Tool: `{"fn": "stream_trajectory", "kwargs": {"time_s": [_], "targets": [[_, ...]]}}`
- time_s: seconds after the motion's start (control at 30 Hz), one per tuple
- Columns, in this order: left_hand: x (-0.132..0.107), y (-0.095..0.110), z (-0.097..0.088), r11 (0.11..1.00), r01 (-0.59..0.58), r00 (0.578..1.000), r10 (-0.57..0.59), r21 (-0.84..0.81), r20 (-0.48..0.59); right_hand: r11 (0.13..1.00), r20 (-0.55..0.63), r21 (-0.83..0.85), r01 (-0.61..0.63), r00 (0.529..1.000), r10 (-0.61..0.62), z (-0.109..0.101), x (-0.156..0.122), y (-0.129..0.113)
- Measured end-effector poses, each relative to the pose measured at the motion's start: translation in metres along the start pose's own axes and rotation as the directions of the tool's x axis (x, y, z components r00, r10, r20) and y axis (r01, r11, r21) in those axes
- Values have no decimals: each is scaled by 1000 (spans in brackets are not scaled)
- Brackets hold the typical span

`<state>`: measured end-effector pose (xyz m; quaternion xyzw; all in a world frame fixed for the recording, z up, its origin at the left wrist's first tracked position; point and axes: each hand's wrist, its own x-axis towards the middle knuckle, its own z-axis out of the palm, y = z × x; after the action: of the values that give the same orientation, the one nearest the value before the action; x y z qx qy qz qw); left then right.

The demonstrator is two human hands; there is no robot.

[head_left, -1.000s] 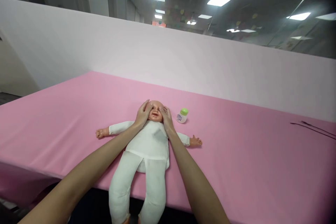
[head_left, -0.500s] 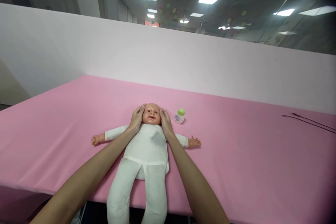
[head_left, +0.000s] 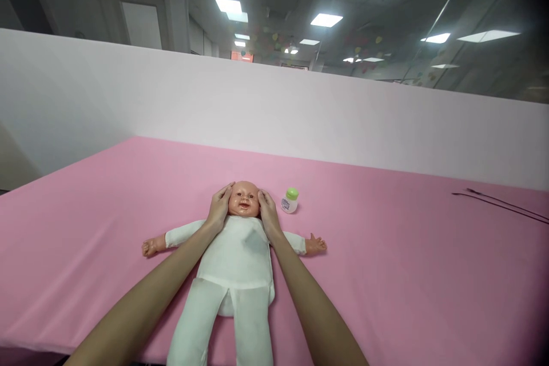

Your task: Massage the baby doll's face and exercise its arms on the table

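A baby doll (head_left: 237, 246) with a white cloth body lies face up on the pink padded table, its arms stretched out to the sides. Its bare plastic head is held from both sides. My left hand (head_left: 219, 206) cups the head on the left of the view, fingers curved along the temple. On the other side, my right hand (head_left: 268, 211) presses against the temple and cheek, fingertips near the eye. Parts of both palms and thumbs are hidden. Just right of the head, apart from my right hand, stands a small clear bottle (head_left: 290, 201) with a green cap.
The pink table surface (head_left: 386, 251) stretches out on both sides. A white partition (head_left: 300, 114) runs along its back edge, with glass above it. Two thin dark cords or rods (head_left: 501, 203) lie at the far right.
The view has tilted up slightly, so the table and doll sit lower in the picture. My hands stay at the sides of the doll's head, with little visible shift.
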<state>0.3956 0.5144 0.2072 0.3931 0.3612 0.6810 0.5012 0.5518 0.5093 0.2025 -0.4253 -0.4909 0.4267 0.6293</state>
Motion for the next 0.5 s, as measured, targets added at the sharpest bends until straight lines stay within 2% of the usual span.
{"fn": "stream_trajectory", "kwargs": {"time_s": [0.17, 0.27, 0.5], "targets": [[-1, 3, 3, 998, 47, 999, -48, 35, 8, 999, 34, 34, -21, 999, 20, 2, -8, -12], [-1, 3, 3, 998, 65, 998, -65, 20, 13, 999, 26, 33, -17, 1000, 16, 1, -7, -12], [4, -6, -2, 999, -18, 999, 17, 45, 35, 999, 12, -47, 24, 1000, -24, -5, 2, 3]]}}
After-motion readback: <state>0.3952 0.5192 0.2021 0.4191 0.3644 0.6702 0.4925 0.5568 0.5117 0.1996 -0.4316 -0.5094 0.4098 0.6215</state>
